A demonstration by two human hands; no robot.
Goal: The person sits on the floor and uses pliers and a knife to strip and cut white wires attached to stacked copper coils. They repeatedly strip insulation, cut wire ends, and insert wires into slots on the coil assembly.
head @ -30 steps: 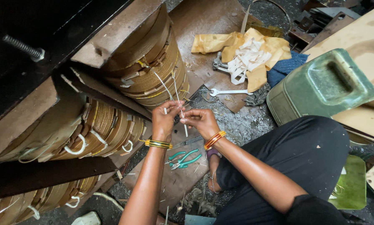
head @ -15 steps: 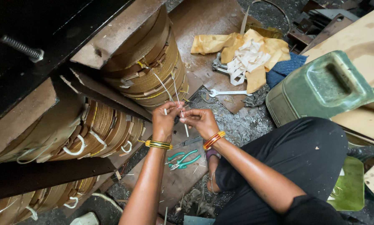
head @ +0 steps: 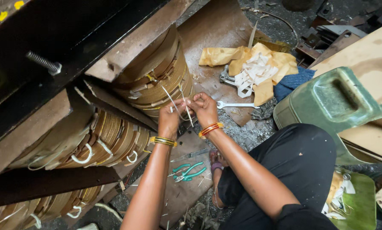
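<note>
At centre frame, the left hand point(head: 170, 117) and right hand point(head: 204, 107) meet with fingers pinching thin white tie strips point(head: 179, 101) against the brown banded coil point(head: 159, 79); green-handled pliers point(head: 189, 171) lie below on the floor.

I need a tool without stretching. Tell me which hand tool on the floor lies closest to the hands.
The silver open-ended wrench, just beside the right hand. The green-handled pliers lie farther off, down under the forearms.
</note>
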